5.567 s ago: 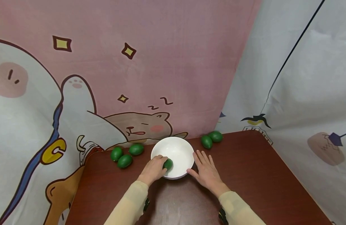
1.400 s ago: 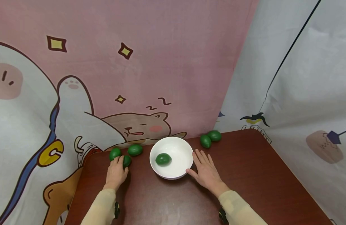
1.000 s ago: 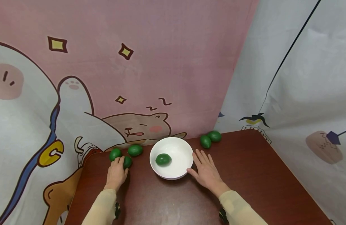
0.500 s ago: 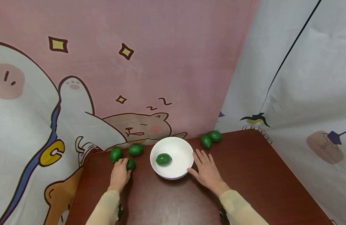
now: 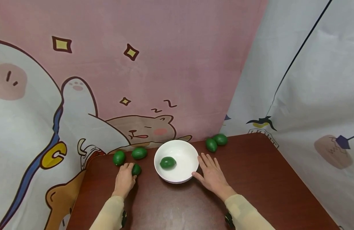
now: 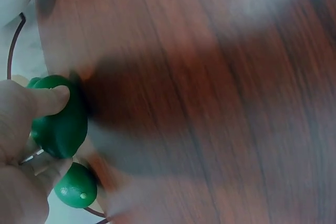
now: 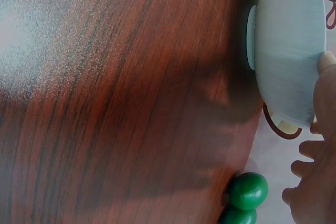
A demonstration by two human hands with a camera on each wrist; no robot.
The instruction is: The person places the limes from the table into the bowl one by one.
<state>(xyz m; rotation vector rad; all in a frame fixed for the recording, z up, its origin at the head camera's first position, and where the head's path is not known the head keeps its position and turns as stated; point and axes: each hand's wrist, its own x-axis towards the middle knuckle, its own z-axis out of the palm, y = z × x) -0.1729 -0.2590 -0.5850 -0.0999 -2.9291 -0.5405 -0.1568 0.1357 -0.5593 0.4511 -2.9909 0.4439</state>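
Note:
My left hand (image 5: 124,180) pinches a green lime (image 5: 136,169) left of the bowl. In the left wrist view the thumb lies across the side of this lime (image 6: 65,129), and other fingers are partly hidden behind it. A white bowl (image 5: 187,164) stands at the middle of the far side, with one lime (image 5: 167,163) lying inside. My right hand (image 5: 212,177) is at the bowl's right rim, its fingers straight and spread. The right wrist view shows its thumb at the rim of the bowl (image 7: 289,51).
Two limes, one upright (image 5: 119,157) and one on its side (image 5: 139,153), lie near the back left of the brown table (image 5: 177,207). Two more limes (image 5: 211,145) touch each other right of the bowl. A printed cloth (image 5: 194,64) hangs right behind the table.
Earlier my left hand was over the bowl with a lime, which now lies there. It then took hold of another lime at the left and has moved it slightly rightward. The right hand stayed put.

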